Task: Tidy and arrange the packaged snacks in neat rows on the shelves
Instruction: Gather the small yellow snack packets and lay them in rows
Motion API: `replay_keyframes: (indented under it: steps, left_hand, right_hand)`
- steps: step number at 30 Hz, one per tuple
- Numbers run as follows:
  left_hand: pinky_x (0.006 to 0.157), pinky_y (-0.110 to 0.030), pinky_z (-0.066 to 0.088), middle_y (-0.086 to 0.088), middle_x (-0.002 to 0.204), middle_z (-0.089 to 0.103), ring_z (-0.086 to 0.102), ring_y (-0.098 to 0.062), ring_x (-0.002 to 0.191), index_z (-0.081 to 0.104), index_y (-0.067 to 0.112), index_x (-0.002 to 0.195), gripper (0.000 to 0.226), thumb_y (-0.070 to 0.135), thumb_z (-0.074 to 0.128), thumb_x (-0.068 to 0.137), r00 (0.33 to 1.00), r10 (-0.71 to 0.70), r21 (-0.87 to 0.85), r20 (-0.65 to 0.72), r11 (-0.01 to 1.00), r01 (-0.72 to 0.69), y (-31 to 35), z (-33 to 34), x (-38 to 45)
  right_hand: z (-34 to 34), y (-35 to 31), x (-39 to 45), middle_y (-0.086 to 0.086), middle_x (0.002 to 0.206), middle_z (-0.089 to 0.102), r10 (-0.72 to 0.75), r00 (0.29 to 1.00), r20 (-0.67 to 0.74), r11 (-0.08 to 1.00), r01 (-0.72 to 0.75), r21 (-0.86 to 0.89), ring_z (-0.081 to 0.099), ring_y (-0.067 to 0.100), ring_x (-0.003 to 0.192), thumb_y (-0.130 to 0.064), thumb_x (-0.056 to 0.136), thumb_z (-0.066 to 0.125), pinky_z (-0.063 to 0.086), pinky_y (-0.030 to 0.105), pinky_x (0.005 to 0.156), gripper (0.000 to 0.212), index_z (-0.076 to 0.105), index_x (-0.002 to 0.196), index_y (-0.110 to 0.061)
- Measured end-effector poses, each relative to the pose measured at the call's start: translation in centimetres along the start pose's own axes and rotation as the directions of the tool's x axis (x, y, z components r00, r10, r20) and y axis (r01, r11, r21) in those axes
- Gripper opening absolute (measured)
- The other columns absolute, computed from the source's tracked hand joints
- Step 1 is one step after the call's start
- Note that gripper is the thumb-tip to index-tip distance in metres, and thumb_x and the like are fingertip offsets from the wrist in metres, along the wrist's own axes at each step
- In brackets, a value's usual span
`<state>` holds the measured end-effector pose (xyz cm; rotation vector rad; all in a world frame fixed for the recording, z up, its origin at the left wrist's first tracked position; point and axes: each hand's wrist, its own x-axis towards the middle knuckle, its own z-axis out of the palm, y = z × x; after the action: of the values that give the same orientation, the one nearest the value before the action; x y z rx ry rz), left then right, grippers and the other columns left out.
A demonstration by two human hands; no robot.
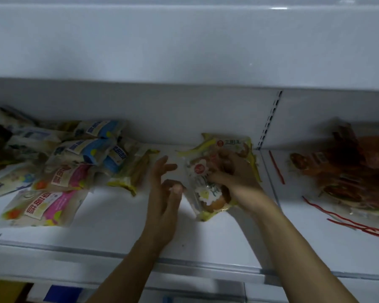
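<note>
Yellow-edged snack packet (208, 189), clear-fronted, gripped by right hand (234, 176); left hand (164, 193) open beside.

The white shelf (109, 217) bears snack packets (59, 171) (heaped left), yellow-edged packets (214, 193) and reddish packets (346, 171).

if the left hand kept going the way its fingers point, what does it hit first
Probably nothing soon: the left hand points up toward the shelf's back wall over bare shelf, passing between the yellow-edged packets. Depth is unclear.
</note>
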<state>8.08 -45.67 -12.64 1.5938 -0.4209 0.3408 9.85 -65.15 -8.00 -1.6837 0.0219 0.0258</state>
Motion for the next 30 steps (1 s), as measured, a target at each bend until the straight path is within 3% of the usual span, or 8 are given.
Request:
replay_keyframes:
  steps: [3, 6, 10, 14, 18, 20, 23, 30]
  left_hand:
    - [0.06, -0.018, 0.049, -0.004, 0.098, 0.068, 0.065, -0.009, 0.073, 0.059, 0.013, 0.132, 0.054, 0.047, 0.057, 0.09, 0.966, -0.257, -0.097, -0.04, 0.963, 0.252, 0.9, 1.5, 1.7]
    - [0.052, -0.025, 0.047, -0.005, 0.074, 0.072, 0.064, -0.014, 0.059, 0.076, 0.013, 0.102, 0.022, 0.031, 0.067, 0.095, 0.927, -0.376, -0.097, -0.013, 0.923, 0.373, 0.8, 2.1, 2.2]
    - [0.051, -0.03, 0.049, -0.019, 0.078, 0.069, 0.06, -0.025, 0.061, 0.07, 0.004, 0.104, 0.014, 0.015, 0.062, 0.101, 0.847, -0.525, -0.306, -0.087, 0.823, 0.479, 1.0, 2.5, 1.1]
    - [0.054, -0.03, 0.056, -0.02, 0.084, 0.07, 0.065, -0.027, 0.062, 0.057, 0.002, 0.102, 0.007, 0.009, 0.058, 0.102, 0.781, -0.618, -0.443, -0.085, 0.726, 0.526, 1.9, 2.8, 0.3]
    - [0.065, -0.042, 0.062, -0.012, 0.084, 0.078, 0.076, -0.03, 0.073, 0.062, 0.004, 0.094, 0.013, 0.014, 0.059, 0.102, 0.817, -0.577, -0.161, 0.008, 0.805, 0.57, 1.6, 2.4, -0.7]
    - [0.067, -0.042, 0.059, 0.001, 0.075, 0.075, 0.073, -0.017, 0.072, 0.066, 0.015, 0.081, 0.02, 0.028, 0.062, 0.096, 0.916, -0.4, 0.193, 0.037, 0.902, 0.386, 0.3, 1.8, -0.8]
    - [0.067, -0.039, 0.052, 0.009, 0.069, 0.067, 0.062, -0.011, 0.074, 0.068, 0.021, 0.073, 0.026, 0.04, 0.057, 0.088, 0.967, -0.232, 0.503, 0.108, 0.852, 0.148, -1.4, 1.3, -0.4]
    - [0.08, -0.04, 0.046, 0.013, 0.082, 0.067, 0.058, -0.022, 0.09, 0.068, 0.027, 0.08, 0.026, 0.045, 0.052, 0.09, 0.976, -0.196, 0.624, 0.091, 0.775, 0.098, -2.9, 1.7, -0.6]
  right_hand:
    - [-1.5, -0.6, -1.8, -0.018, 0.115, 0.071, 0.016, 0.992, 0.125, 0.98, 0.009, -0.197, 0.068, 0.002, 0.108, -0.021, 0.074, 0.086, 0.056, 0.031, 0.093, 0.062, 0.058, 0.128, -0.034]
    - [-2.3, -1.0, -3.6, -0.025, 0.12, 0.064, 0.015, 0.996, 0.086, 0.961, 0.01, -0.276, 0.062, -0.006, 0.109, -0.034, 0.078, 0.087, 0.053, 0.018, 0.091, 0.062, 0.056, 0.13, -0.041]
    - [-3.5, 0.1, -6.2, -0.015, 0.119, 0.07, -0.07, 0.997, -0.037, 0.976, 0.061, -0.209, 0.066, 0.004, 0.111, -0.036, 0.08, 0.084, 0.057, 0.03, 0.091, 0.052, 0.062, 0.127, -0.029]
    - [-4.0, 2.9, -8.7, -0.003, 0.115, 0.07, 0.031, 0.98, -0.197, 0.999, -0.032, -0.005, 0.069, 0.015, 0.108, -0.017, 0.082, 0.083, 0.061, 0.031, 0.082, 0.046, 0.064, 0.123, -0.026]
    - [-3.7, 3.8, -9.7, 0.008, 0.099, 0.073, 0.073, 0.87, -0.488, 0.992, -0.013, 0.124, 0.073, 0.009, 0.081, 0.0, 0.087, 0.075, 0.055, 0.016, 0.063, 0.037, 0.064, 0.12, -0.014]
    - [-3.9, 4.2, -9.6, 0.005, 0.091, 0.077, 0.031, 0.836, -0.549, 0.994, 0.034, 0.108, 0.075, 0.011, 0.079, -0.002, 0.089, 0.074, 0.056, 0.018, 0.064, 0.037, 0.061, 0.119, -0.018]
    - [-3.9, 4.7, -8.9, -0.005, 0.087, 0.077, -0.068, 0.788, -0.612, 0.995, 0.006, -0.103, 0.074, 0.008, 0.08, -0.012, 0.088, 0.078, 0.057, 0.024, 0.07, 0.024, 0.063, 0.104, -0.023]
    - [-3.4, 5.4, -8.5, -0.015, 0.088, 0.076, -0.133, 0.802, -0.582, 0.971, -0.012, -0.238, 0.07, -0.001, 0.082, -0.023, 0.094, 0.071, 0.051, 0.013, 0.072, 0.011, 0.077, 0.088, -0.03]
